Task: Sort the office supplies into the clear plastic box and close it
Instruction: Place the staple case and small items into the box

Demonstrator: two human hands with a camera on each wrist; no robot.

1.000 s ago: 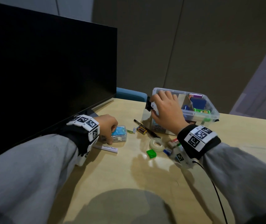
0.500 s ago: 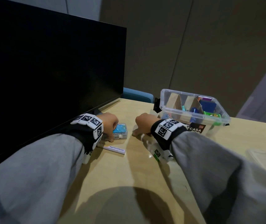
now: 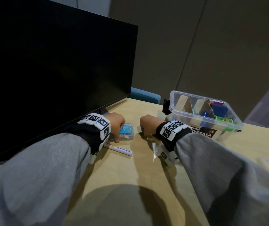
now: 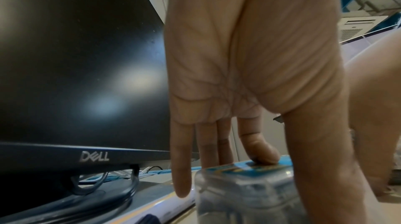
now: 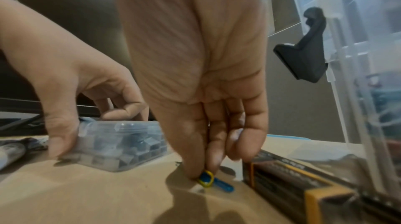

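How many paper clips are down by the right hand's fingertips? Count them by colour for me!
yellow paper clip: 1
blue paper clip: 1
Total: 2
Both lie on the table under the right hand, whose fingertips pinch the yellow one.

I count two hands: my left hand (image 3: 116,122) at centre frame in the head view and my right hand (image 3: 147,123) just right of it. One clear plastic box (image 3: 176,111) sits at the right, with two cardboard dividers (image 3: 185,104) inside. One small clear case (image 3: 127,132) with a blue label lies at centre, one whiteboard marker (image 3: 122,150) below it. In the right wrist view, two paper clips (image 5: 209,180), one yellow and one blue, at lower centre. One monitor (image 3: 57,70) fills the upper left.
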